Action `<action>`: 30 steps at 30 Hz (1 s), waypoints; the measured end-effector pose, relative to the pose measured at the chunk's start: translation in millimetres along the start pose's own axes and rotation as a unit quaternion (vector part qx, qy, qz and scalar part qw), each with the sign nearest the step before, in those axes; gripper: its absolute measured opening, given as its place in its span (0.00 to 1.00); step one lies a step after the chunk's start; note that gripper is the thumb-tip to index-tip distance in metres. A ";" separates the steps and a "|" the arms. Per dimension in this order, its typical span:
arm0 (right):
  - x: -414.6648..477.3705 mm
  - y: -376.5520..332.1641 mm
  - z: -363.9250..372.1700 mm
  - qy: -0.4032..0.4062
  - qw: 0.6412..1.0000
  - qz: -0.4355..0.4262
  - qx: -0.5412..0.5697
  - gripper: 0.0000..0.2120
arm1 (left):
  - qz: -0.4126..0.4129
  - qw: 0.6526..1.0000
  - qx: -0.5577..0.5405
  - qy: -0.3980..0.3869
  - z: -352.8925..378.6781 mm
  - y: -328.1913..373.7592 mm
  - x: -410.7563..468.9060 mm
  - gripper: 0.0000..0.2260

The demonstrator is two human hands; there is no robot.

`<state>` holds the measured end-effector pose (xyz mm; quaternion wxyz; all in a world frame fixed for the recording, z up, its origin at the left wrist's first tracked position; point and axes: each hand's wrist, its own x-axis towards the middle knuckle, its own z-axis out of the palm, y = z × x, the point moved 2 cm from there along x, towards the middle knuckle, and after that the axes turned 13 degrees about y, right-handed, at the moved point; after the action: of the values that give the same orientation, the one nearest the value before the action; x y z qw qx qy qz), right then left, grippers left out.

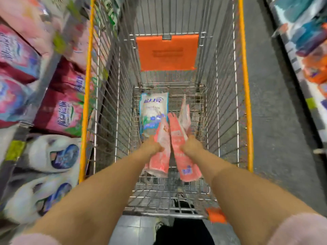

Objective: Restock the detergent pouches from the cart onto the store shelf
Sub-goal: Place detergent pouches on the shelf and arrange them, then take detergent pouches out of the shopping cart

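Head view: the wire cart [246,89] stands in the aisle right beside the store shelf [45,92] on the person's left, which is packed with red, pink and white pouches.

Both arms reach down into the basket. The left hand [152,145] has its fingers wrapped round the left pink pouch [161,159]. The right hand [192,145] grips the right pink pouch [184,163] the same way. The two pouches are held side by side, close together and just above the wire floor, with their lower ends pointing back toward the person.

Little stock is left in the cart. A white-and-blue pouch [153,112] lies flat on the floor just beyond the left hand, partly tucked under the left pink pouch. A pale pink pouch [184,114] stands on edge just past the right hand. The orange seat flap [167,52] hangs at the far end.

The restocking looks far along. Going by the near-bare basket, these two held pouches still have to go up to the shelf on the left, then the last two follow.
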<state>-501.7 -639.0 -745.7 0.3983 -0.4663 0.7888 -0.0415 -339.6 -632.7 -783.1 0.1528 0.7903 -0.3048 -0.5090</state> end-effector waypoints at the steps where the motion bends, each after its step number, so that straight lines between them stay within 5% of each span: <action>1: 5.3 6.7 10.5 -0.013 1.000 0.009 -0.012 0.21 | -0.006 1.000 0.015 -0.014 0.9 -2.7 -0.5 0.22; 9: 21.9 42.8 55.6 -0.050 0.994 0.092 0.017 0.16 | -0.024 0.993 0.108 -0.044 6.5 -33.1 3.0 0.24; 16: 13.8 30.2 46.4 -0.072 0.996 0.047 -0.028 0.15 | -0.005 0.985 0.175 0.003 -5.0 -19.3 -7.4 0.29; 30: -116.0 -68.4 -54.2 0.082 0.983 -0.154 0.057 0.12 | 0.277 0.941 0.100 0.165 -87.2 91.2 -159.1 0.09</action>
<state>-461.0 -604.7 -610.6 0.3471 -0.5536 0.7339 -0.1858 -338.1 -607.3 -581.7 0.2560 0.7586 -0.5318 -0.2761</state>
